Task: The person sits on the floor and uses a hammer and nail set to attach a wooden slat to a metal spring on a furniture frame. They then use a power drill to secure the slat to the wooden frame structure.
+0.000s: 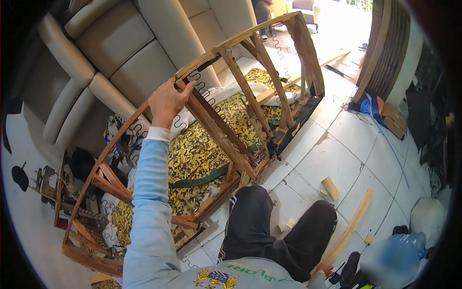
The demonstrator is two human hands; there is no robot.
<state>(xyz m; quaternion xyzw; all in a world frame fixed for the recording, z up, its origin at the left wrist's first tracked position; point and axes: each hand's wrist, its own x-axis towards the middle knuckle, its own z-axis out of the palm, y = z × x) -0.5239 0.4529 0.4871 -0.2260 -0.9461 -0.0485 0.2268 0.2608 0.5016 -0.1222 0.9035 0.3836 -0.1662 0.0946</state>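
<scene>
A bare wooden sofa frame (211, 113) with zigzag springs stands tilted before me, spanning from the lower left to the upper right. My left hand (166, 101) is closed over its top rail near the middle, arm stretched out. Yellow-and-black speckled foam (192, 159) shows inside and behind the frame. At the lower right, my right hand (325, 268) is closed round the near end of a long, slightly curved wooden slat (353, 224). The slat slants away over the floor tiles; my body hides part of that hand.
Beige sofas (130, 58) stand behind the frame. Wood offcuts (330, 188) lie on the white tiles (313, 159). To the right are a cardboard box (393, 120), a blue cord (395, 156) and a large blue plastic bottle (397, 253). Another person (262, 12) is near the bright doorway.
</scene>
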